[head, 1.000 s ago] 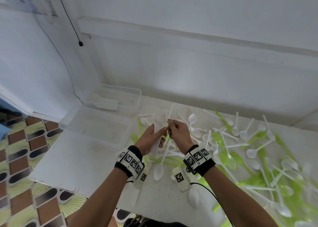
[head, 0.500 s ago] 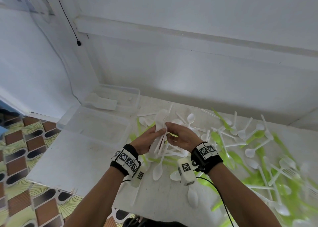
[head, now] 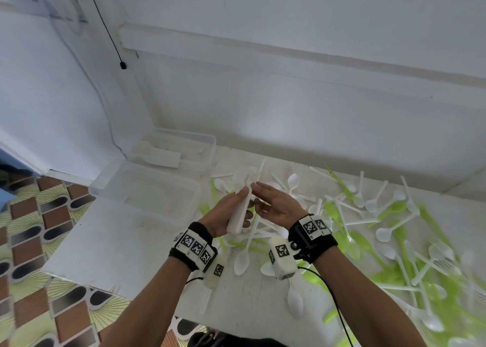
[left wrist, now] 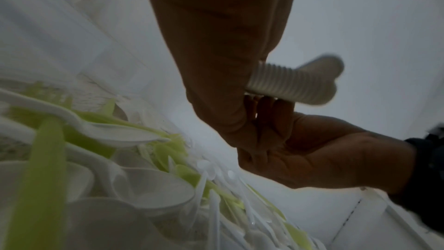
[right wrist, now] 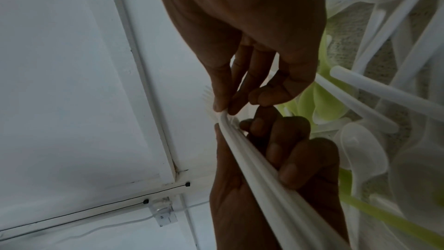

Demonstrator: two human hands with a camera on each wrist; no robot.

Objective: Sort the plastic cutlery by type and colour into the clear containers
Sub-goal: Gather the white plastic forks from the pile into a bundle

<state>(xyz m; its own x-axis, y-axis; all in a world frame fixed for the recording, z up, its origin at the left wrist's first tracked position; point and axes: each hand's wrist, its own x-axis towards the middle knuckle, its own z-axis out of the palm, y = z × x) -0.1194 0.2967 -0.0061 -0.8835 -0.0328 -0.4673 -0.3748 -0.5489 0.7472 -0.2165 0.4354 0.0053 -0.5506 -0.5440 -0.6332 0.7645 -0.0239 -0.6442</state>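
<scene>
Squaring up: left hand (head: 228, 213) now grips the stacked white forks (head: 241, 210); right hand (head: 276, 204) flattens, fingers straight against tines. Bundle ready for the container (head: 147, 191).

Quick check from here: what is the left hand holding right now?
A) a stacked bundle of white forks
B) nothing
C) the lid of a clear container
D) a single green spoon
A: the left hand grips a bundle of white forks nested together, with tines showing at the top end in the right wrist view, while the right hand touches its upper end with its fingertips.
</scene>
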